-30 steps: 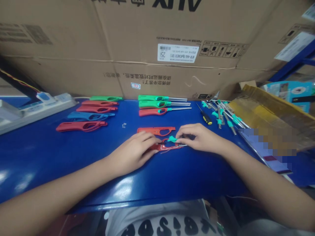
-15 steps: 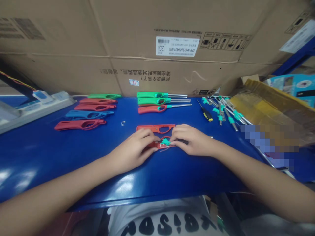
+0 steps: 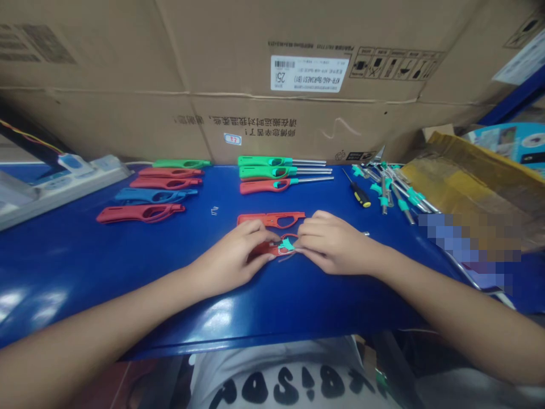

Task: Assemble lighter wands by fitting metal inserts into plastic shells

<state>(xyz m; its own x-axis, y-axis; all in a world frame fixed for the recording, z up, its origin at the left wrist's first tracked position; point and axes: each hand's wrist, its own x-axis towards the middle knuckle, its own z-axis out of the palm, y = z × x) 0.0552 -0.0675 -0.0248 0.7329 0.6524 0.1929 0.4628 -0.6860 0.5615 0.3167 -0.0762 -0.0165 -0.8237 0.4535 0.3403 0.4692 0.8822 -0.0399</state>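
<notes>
My left hand (image 3: 232, 254) is closed around the rear of an open red lighter casing half (image 3: 260, 249) of the long-nosed kind. A turquoise trigger piece (image 3: 286, 245) lies inside that half, with thin pale wires along its near edge. At the front end, my right hand (image 3: 336, 244) pinches the lighter beside the trigger; its fingers cover the exact part. A metal tip shows just beyond that wrist. Just behind both hands lies the other orange-red casing half (image 3: 259, 219), apart from them.
Several closed casings (image 3: 140, 213) lie at left, near a power strip (image 3: 85, 180). Lighters with metal tubes (image 3: 264, 186) lie at the back. Small screws (image 3: 214, 211) are left of centre. A screwdriver (image 3: 361, 196), tube parts (image 3: 385, 199) and a taped package (image 3: 468, 199) are at right.
My right hand has shifted slightly, its fingers still pinched by the trigger. My left hand keeps its hold on the casing. The view has tilted a little.
</notes>
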